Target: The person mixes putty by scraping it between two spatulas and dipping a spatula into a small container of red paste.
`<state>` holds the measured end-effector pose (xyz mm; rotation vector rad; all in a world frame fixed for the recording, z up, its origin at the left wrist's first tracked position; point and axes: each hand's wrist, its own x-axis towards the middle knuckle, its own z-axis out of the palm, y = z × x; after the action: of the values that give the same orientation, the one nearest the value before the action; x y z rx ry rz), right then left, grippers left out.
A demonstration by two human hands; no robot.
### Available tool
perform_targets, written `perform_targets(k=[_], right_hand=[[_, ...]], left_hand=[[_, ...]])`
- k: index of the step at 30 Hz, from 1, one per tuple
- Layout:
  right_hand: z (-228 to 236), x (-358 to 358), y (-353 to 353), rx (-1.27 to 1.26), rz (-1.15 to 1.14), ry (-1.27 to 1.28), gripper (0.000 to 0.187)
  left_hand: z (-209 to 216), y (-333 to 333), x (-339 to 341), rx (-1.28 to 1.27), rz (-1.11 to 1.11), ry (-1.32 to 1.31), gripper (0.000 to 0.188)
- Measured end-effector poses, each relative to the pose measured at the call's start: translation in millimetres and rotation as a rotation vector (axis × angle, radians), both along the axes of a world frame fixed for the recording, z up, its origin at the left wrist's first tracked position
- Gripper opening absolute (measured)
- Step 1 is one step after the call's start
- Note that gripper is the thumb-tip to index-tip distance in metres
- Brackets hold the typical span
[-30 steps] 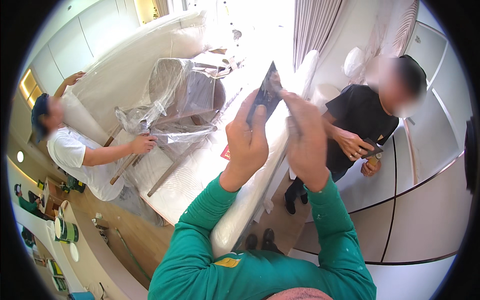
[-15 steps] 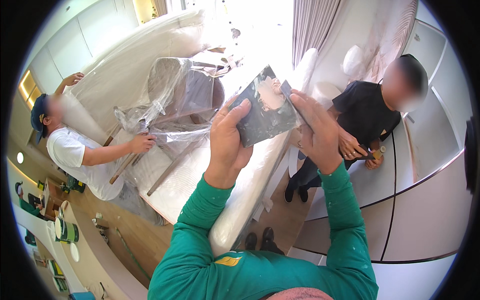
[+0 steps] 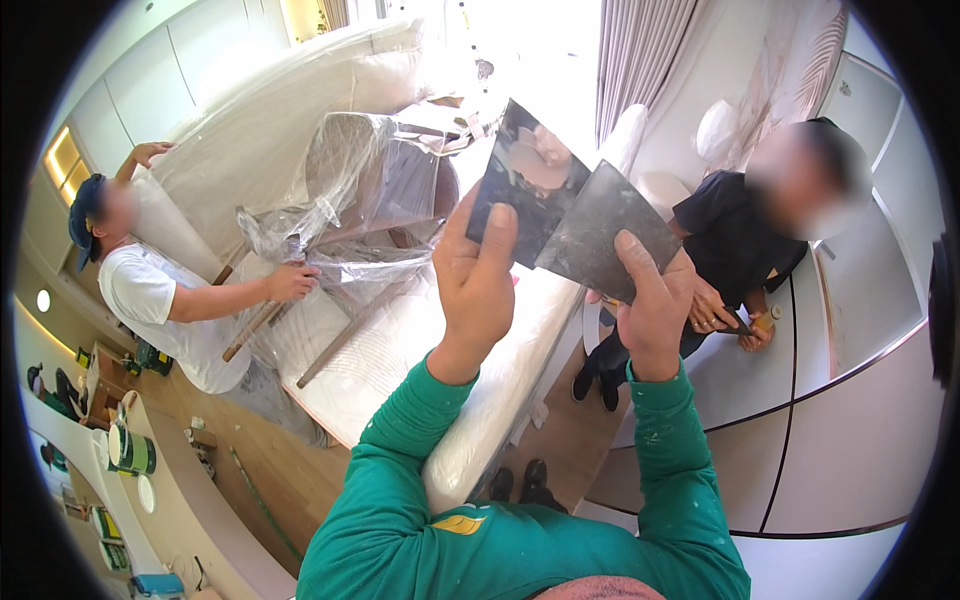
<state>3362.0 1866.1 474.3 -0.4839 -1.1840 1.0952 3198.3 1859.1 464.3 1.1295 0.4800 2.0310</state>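
Note:
In front of my chest I hold two flat, dark filling blades up side by side. My left hand (image 3: pixel 472 290) is closed on one blade (image 3: pixel 531 195), its thumb lying across the lower part. A smear of pale putty (image 3: pixel 541 160) sits on that blade's face. The other blade (image 3: pixel 607 228) is gripped in my right hand (image 3: pixel 655 315), thumb on the near face, fingers mostly hidden behind. Its face shows grey with only faint residue. Their edges overlap or touch at the middle; exact contact is hard to tell.
Plastic-wrapped furniture (image 3: pixel 350 190) and a covered low bed or sofa (image 3: pixel 500 410) stand ahead. At left, a person in white (image 3: pixel 165 300) holds the wrapped furniture's leg; at right, one in black (image 3: pixel 735 235) works at a panel (image 3: pixel 760 350). A bucket (image 3: pixel 132 450) stands lower left.
The right blade has turned from edge-on to face-on and come away from the putty-bearing one. My right hand has rotated with it, and the left blade has tilted slightly upward.

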Motion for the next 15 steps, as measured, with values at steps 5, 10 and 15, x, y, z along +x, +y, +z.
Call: perform_targets(k=[5,10,15], right_hand=[[14,-10,-2,0.043,-0.030,0.066,0.019],[22,-3,6,0.045,-0.105,0.159,0.023],[29,9,11,0.159,-0.159,0.209,0.024]], left_hand=[[-3,-8,3,0.078,0.212,0.417,0.038],[8,-15,-9,0.059,0.190,0.725,0.037],[0,-3,-10,-0.162,0.050,0.214,0.036]])
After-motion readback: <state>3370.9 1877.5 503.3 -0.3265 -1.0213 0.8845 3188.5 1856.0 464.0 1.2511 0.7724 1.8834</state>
